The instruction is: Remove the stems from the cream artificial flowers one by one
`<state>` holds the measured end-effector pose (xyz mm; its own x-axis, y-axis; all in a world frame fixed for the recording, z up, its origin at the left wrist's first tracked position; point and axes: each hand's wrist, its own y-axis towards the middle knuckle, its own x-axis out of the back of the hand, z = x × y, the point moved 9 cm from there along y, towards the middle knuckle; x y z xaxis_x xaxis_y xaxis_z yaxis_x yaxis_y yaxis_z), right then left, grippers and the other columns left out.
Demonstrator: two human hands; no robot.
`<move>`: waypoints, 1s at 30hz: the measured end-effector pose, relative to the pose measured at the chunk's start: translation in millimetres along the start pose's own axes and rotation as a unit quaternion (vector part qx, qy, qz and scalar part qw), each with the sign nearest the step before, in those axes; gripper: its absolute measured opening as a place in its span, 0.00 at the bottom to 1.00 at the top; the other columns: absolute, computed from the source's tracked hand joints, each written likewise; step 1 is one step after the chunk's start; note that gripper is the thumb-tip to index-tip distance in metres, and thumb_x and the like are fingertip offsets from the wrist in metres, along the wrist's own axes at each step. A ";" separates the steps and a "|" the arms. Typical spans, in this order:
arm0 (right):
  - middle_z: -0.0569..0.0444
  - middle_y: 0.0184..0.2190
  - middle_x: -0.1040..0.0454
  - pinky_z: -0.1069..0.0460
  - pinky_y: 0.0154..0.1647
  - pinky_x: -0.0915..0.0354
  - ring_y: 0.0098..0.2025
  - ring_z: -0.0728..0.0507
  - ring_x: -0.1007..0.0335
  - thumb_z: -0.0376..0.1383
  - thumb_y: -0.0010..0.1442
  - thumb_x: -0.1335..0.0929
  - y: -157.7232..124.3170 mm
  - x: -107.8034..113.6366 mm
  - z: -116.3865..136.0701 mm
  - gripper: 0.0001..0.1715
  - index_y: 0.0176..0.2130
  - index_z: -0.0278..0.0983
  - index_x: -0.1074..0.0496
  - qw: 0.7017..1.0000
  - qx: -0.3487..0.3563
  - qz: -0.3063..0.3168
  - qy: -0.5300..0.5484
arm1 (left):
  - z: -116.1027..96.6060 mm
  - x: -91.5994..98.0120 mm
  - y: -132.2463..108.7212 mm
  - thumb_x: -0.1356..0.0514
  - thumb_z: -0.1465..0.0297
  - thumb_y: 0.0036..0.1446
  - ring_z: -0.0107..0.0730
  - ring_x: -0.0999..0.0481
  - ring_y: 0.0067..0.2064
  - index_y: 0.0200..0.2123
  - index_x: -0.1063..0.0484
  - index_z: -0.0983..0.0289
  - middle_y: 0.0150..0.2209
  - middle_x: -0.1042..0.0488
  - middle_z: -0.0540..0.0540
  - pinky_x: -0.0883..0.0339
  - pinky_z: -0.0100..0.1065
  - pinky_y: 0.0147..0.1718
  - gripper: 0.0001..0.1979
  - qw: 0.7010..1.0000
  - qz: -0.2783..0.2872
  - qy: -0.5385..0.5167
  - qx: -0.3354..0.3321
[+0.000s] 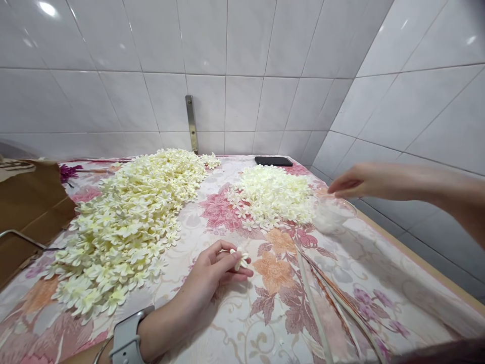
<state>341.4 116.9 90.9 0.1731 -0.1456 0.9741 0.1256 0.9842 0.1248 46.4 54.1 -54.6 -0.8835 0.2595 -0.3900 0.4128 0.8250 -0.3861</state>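
Note:
My left hand (223, 265), with a watch on its wrist, pinches a small white flower (240, 258) over the middle of the table. My right hand (350, 182) is over the rim of a clear bowl (333, 215) at the right, its fingers close together and pointing left; whether anything is between them is too blurred to tell. Left of the bowl lies a pile of loose white flowers (275, 194). A larger heap of yellowish-white flowers (132, 222) spreads over the left side of the table.
A floral cloth (235, 323) covers the table. A black phone (273, 161) lies by the tiled wall. Long thin strips (333, 293) run toward the front right. An open cardboard box (34, 217) and a purple flower (69, 173) are at the left.

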 end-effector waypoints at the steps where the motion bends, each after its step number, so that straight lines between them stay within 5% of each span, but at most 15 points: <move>1: 0.53 0.25 0.22 0.53 0.27 0.40 0.26 0.47 0.29 0.28 0.46 0.28 -3.0 1.3 4.5 0.05 0.22 0.37 0.23 0.999 0.001 0.033 -0.002 | 0.0 1.2 0.8 0.37 0.69 0.52 0.27 0.22 0.32 0.30 0.33 0.63 0.27 0.27 0.49 0.33 0.24 0.31 0.06 1.000 -0.006 0.001 0.001; 4: 0.53 0.32 0.22 0.51 0.30 0.40 0.32 0.45 0.28 0.37 0.57 0.34 -18.9 2.0 35.4 0.10 0.31 0.41 0.22 0.998 0.020 0.068 -0.005 | -0.5 5.0 2.8 0.40 0.66 0.55 0.36 0.21 0.40 0.36 0.31 0.64 0.34 0.24 0.54 0.32 0.30 0.40 0.08 1.000 -0.021 -0.003 -0.002; 7: 0.53 0.33 0.22 0.52 0.31 0.38 0.32 0.46 0.28 0.38 0.60 0.37 -42.5 -18.7 101.8 0.12 0.35 0.39 0.25 0.989 0.122 0.046 0.076 | 0.1 5.4 3.4 0.43 0.64 0.57 0.41 0.23 0.45 0.42 0.32 0.64 0.40 0.23 0.58 0.35 0.37 0.46 0.12 1.000 -0.016 -0.026 -0.004; 10: 0.48 0.35 0.23 0.51 0.30 0.36 0.33 0.44 0.28 0.39 0.63 0.40 -70.6 -75.7 168.5 0.15 0.40 0.36 0.27 0.962 0.233 0.096 0.105 | -4.6 0.5 3.7 0.44 0.66 0.57 0.42 0.24 0.46 0.42 0.31 0.65 0.41 0.23 0.59 0.35 0.37 0.46 0.12 0.999 0.009 -0.040 -0.029; 13: 0.42 0.36 0.25 0.48 0.32 0.35 0.36 0.38 0.28 0.33 0.59 0.36 -90.6 -118.4 205.0 0.14 0.45 0.31 0.31 0.938 0.329 0.080 0.079 | -10.1 -1.1 5.8 0.45 0.66 0.58 0.42 0.24 0.43 0.40 0.31 0.67 0.40 0.23 0.61 0.33 0.37 0.42 0.11 0.998 0.019 -0.037 -0.047; 17: 0.41 0.39 0.26 0.48 0.36 0.34 0.40 0.39 0.29 0.23 0.54 0.38 -92.1 -126.8 201.0 0.20 0.47 0.31 0.34 0.919 0.355 0.038 0.165 | -14.1 9.8 8.6 0.45 0.61 0.58 0.41 0.24 0.41 0.44 0.33 0.65 0.40 0.23 0.61 0.31 0.40 0.41 0.15 0.998 -0.018 -0.032 -0.060; 20: 0.45 0.37 0.25 0.50 0.37 0.35 0.38 0.42 0.29 0.25 0.58 0.40 -82.6 -116.2 184.6 0.13 0.42 0.34 0.32 0.903 0.312 0.030 0.295 | -16.0 17.6 7.4 0.44 0.61 0.58 0.40 0.23 0.40 0.47 0.35 0.63 0.36 0.23 0.59 0.29 0.38 0.37 0.16 0.995 -0.054 -0.018 -0.078; 23: 0.52 0.28 0.27 0.52 0.31 0.36 0.29 0.46 0.31 0.32 0.63 0.41 -73.3 -125.9 172.0 0.08 0.34 0.37 0.35 0.888 0.218 0.099 0.393 | -19.8 22.9 4.3 0.43 0.62 0.57 0.37 0.24 0.38 0.44 0.35 0.63 0.37 0.24 0.59 0.29 0.35 0.33 0.15 0.990 -0.094 0.002 -0.103; 26: 0.57 0.24 0.31 0.53 0.25 0.39 0.21 0.49 0.37 0.38 0.66 0.44 -71.2 -142.4 167.7 0.10 0.35 0.38 0.40 0.843 0.139 0.183 0.487 | -29.3 30.2 0.8 0.41 0.61 0.55 0.34 0.24 0.36 0.41 0.34 0.62 0.42 0.27 0.57 0.29 0.32 0.29 0.14 0.980 -0.135 0.018 -0.148; 30: 0.59 0.22 0.35 0.55 0.27 0.41 0.25 0.49 0.38 0.33 0.64 0.42 -69.9 -145.0 170.4 0.09 0.38 0.36 0.35 0.823 0.136 0.207 0.512 | -30.1 37.9 3.9 0.42 0.59 0.56 0.31 0.24 0.33 0.40 0.34 0.61 0.41 0.28 0.55 0.30 0.30 0.27 0.14 0.977 -0.153 0.029 -0.146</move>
<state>141.1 86.4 -27.0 0.8955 0.3360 0.2920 -0.3502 0.9367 -0.0041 7.9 82.3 -45.8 -0.9700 0.0001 -0.2431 0.0550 0.9742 -0.2189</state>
